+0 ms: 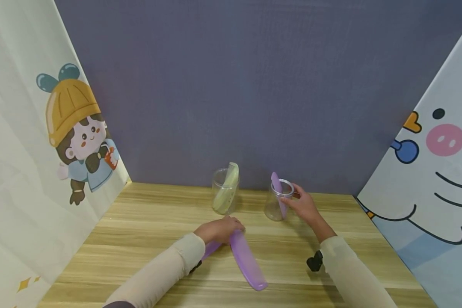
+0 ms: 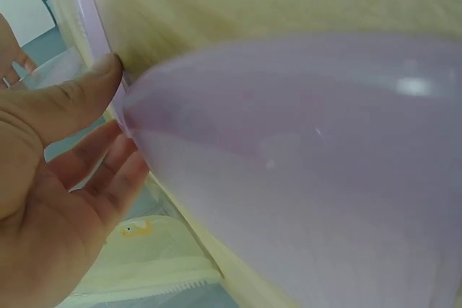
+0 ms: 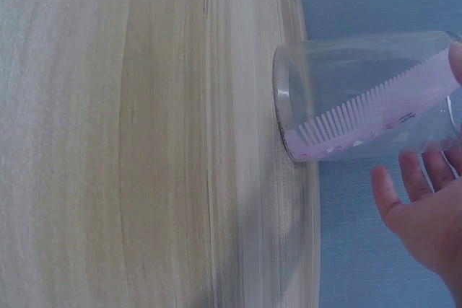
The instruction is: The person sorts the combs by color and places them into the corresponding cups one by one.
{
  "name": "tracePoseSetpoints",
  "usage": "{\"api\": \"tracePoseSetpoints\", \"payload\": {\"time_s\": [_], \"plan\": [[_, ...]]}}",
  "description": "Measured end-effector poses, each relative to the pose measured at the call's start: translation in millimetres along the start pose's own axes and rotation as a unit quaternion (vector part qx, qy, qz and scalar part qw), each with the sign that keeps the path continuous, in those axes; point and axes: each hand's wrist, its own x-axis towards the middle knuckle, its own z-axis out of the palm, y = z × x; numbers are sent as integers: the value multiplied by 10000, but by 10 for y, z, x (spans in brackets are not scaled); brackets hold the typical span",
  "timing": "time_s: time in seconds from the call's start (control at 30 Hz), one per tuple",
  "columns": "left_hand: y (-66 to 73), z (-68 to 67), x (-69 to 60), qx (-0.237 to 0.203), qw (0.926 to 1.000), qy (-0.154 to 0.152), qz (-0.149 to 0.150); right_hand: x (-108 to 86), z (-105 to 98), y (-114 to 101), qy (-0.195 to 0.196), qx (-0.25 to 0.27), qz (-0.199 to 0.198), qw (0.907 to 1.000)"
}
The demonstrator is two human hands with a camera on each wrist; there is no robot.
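Two purple combs lie near my left hand (image 1: 219, 229): a broad one (image 1: 248, 262) slants toward the front, the other (image 1: 211, 249) is partly hidden under the hand. The left wrist view has my thumb and fingers (image 2: 108, 178) pinching where a large blurred purple comb (image 2: 289, 142) meets a thin purple edge (image 2: 86, 12); whether both are gripped I cannot tell. My right hand (image 1: 305, 208) holds the rim of a clear cup (image 1: 271, 207), thumb and fingers on opposite sides. Inside it leans a purple comb (image 1: 277, 184), teeth visible (image 3: 361, 117) in the right wrist view.
Left of the held cup stands another clear cup (image 1: 215, 192) with a pale green comb (image 1: 228, 190) leaning in it. Behind the wooden table (image 1: 158, 222) rises a dark blue-grey panel (image 1: 231, 85); printed cartoon sheets hang at both sides.
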Motion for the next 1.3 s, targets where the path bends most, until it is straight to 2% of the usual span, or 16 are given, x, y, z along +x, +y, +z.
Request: {"api": "tracePoseSetpoints", "payload": {"time_s": [0.23,0.5,0.7,0.83,1.07,1.17,1.3], "plan": [[-26,5,-4,51,9999,98,104,-6,1,2,-26,65,-17,10000],[-61,29,11,246,9982,260,478,-23,-9,-25,-48,111,-16,9999],[-57,5,-5,760,9943,251,710,-31,-19,-42,-61,74,-7,10000],[-76,28,-10,867,9931,196,768,-42,-23,-63,-66,85,-18,9999],[-77,28,-46,1175,9864,415,1073,-49,-21,-55,-65,111,17,9999],[-72,21,-47,1146,9867,442,1065,-43,-21,-46,-37,59,-79,9999],[-86,29,-29,896,9916,366,861,-31,-26,-44,8,34,-180,9998]]}}
